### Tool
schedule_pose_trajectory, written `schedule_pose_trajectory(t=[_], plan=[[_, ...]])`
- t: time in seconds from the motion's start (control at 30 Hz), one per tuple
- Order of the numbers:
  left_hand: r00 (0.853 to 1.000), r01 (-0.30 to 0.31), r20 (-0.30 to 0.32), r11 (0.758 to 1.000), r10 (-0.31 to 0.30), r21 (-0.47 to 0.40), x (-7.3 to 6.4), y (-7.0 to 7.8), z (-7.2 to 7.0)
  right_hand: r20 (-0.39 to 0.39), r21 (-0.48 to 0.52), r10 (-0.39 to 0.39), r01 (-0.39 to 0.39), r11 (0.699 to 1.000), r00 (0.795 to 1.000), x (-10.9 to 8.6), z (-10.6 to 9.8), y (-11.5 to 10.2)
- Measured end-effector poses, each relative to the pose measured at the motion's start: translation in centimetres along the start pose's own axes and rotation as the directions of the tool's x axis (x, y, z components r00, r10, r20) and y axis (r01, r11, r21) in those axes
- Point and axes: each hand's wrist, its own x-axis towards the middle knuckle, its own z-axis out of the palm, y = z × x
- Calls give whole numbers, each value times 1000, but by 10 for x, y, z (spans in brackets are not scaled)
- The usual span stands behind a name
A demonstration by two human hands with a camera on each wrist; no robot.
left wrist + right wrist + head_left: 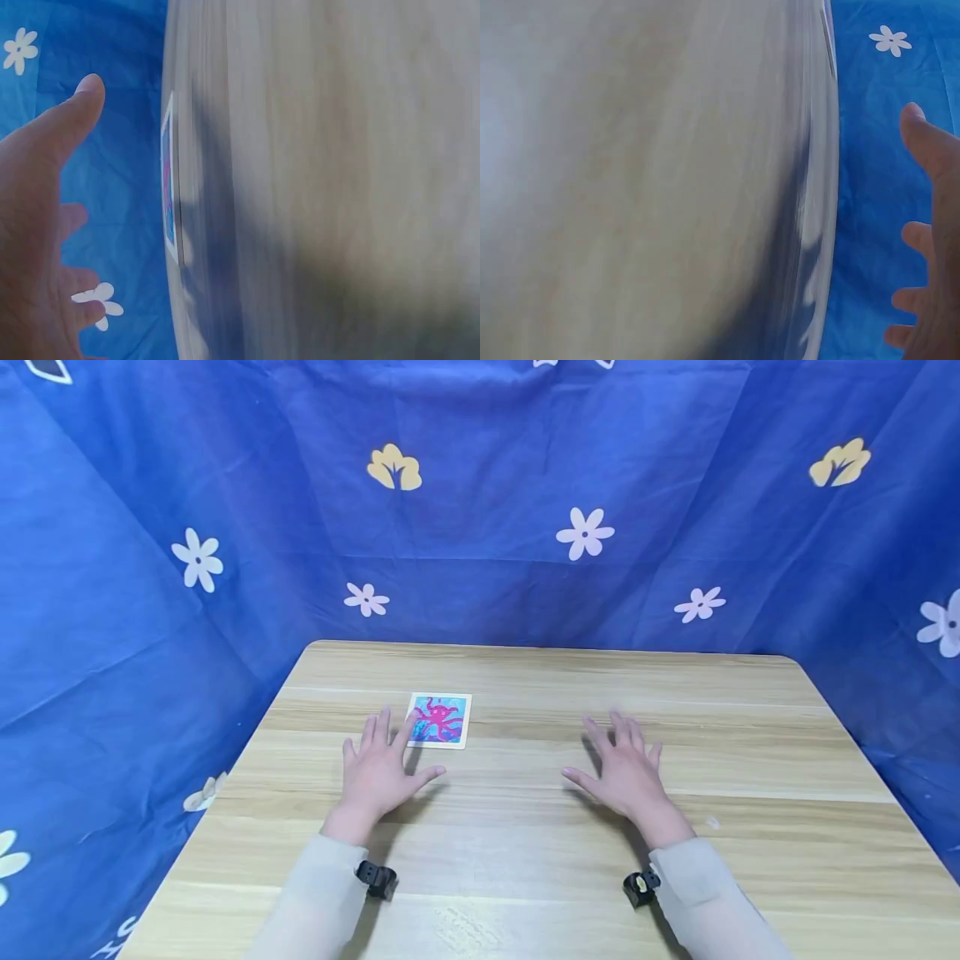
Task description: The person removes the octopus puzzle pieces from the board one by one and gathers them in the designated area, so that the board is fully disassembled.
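A square card (438,722) with a pink octopus on a blue ground and a pale border lies on the wooden table, left of centre. My left hand (379,777) hovers beside it with fingers spread, and the index fingertip overlaps the card's left edge in the head view. In the left wrist view the card (169,180) appears edge-on, past the thumb. On the other side, my right hand (624,774) is held over the tabletop with its fingers apart and nothing in them. Both hands cast shadows on the wood.
The light wooden table (525,843) has rounded far corners. Blue cloth (480,527) printed with flowers hangs behind it and along both sides. A black wrist camera (377,880) sits by the left cuff, another camera (641,888) by the right cuff.
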Motion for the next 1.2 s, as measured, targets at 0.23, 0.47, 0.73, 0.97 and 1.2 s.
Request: schedule_pose_trajectory(t=[0.23,0.47,0.73,0.97,1.2], plan=[[1000,-21,-7,1000,21,9,10,-15,0,10,14,-39,39,999,999,11,3,-11],[998,-65,-18,998,65,-10,18,-28,-6,27,41,-73,72,997,997,23,9,-22],[994,-107,5,994,108,-19,27,-41,-11,49,54,-90,88,995,995,37,18,-37],[987,-159,29,986,160,-50,33,-50,-10,90,40,-109,106,994,990,49,22,-50],[977,-189,86,979,196,-80,42,-58,-8,126,76,-133,124,989,983,62,30,-69]])
